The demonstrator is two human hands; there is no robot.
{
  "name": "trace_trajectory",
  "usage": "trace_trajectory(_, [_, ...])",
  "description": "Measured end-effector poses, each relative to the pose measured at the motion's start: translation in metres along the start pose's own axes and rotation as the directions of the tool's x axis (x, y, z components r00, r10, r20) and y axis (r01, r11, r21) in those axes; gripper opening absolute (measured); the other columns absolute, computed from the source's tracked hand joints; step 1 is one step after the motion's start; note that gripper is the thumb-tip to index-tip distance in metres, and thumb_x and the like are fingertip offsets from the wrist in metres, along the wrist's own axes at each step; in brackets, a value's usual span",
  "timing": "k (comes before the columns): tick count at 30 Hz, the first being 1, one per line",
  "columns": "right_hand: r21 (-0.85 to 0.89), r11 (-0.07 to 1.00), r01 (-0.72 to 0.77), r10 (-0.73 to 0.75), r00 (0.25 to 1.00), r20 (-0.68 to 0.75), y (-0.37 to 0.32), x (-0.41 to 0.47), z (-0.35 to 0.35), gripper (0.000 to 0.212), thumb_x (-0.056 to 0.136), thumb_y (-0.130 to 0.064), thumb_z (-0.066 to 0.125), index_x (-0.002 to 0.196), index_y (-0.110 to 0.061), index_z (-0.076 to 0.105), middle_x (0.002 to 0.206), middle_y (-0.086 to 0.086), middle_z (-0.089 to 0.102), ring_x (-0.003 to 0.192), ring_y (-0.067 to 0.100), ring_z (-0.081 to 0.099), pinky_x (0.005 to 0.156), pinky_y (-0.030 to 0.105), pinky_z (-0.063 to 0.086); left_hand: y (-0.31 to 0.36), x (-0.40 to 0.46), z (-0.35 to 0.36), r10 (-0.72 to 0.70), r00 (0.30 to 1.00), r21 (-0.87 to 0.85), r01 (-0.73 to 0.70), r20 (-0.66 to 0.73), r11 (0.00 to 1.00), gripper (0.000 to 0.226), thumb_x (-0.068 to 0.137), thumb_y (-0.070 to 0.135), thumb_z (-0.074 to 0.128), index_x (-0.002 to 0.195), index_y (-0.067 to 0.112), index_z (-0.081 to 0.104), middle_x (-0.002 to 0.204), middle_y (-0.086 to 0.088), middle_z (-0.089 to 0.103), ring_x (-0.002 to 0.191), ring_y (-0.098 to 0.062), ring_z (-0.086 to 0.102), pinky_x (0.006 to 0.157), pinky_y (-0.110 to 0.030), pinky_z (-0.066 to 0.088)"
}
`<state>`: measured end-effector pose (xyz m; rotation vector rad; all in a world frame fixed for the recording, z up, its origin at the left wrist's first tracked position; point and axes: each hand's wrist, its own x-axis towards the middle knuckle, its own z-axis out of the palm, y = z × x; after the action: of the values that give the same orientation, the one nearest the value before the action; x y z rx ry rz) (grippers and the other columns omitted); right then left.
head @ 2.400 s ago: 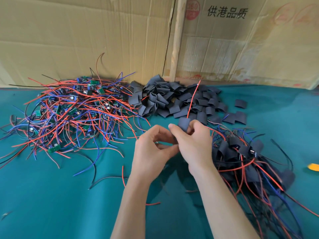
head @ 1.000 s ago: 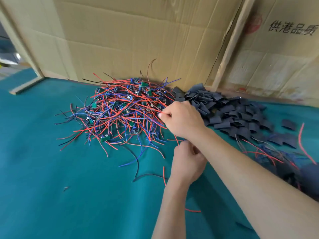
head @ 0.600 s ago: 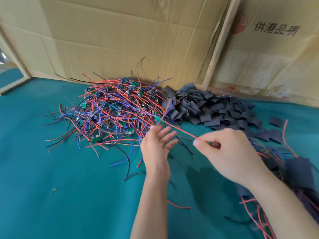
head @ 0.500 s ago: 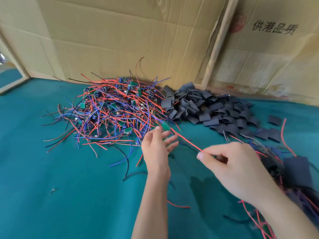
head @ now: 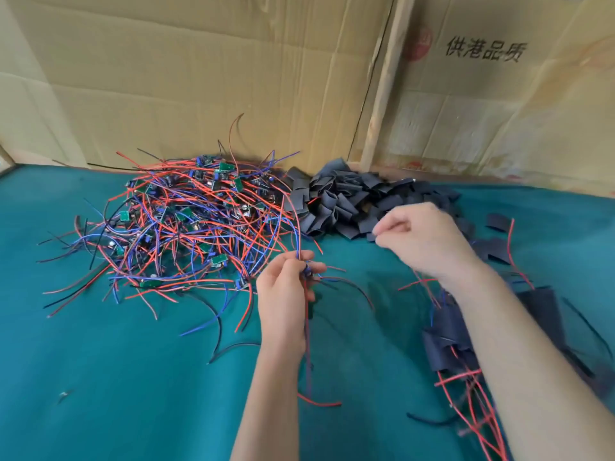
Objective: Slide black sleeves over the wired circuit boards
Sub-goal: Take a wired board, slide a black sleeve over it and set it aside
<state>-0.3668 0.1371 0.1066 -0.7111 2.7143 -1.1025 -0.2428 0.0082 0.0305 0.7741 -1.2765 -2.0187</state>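
Note:
A tangled heap of wired circuit boards [head: 186, 221], small green boards with red, blue and black leads, lies at the back left of the teal table [head: 116, 377]. Beside it sits a pile of flat black sleeves [head: 339, 201]. My left hand [head: 286, 291] grips one wired board [head: 306, 269] by its body, and its leads trail up and down past my wrist. My right hand [head: 422, 237] reaches to the near edge of the sleeve pile with thumb and fingers curled together at a sleeve. Whether it has hold of one is unclear.
Sleeved boards with red leads [head: 446, 344] lie in a heap under my right forearm. Loose wire ends [head: 319, 402] are scattered on the cloth. Cardboard sheets [head: 199, 78] and a wooden strip [head: 382, 81] wall off the back.
My right hand let go of the red lead and moved up to the sleeve pile. My left hand closed round the board it had been touching.

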Motion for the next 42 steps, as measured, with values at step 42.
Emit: trace_trajectory(42, [-0.239,0.97,0.052,-0.075,0.993,-0.088,0.012,-0.018,0.073,0.021,0.084,-0.034,0.078,0.088,-0.022,0.061,0.089,0.0,0.064,0.093,0.029,0.056,0.07,0.037,0.04,-0.004,-0.006,0.003,0.066,0.993,0.332,-0.096,0.102,0.938,0.021,0.074,0.027,0.045,0.075,0.023,0.065,0.051,-0.001,0.06,0.045,-0.013,0.04,0.044,-0.022,0.033])
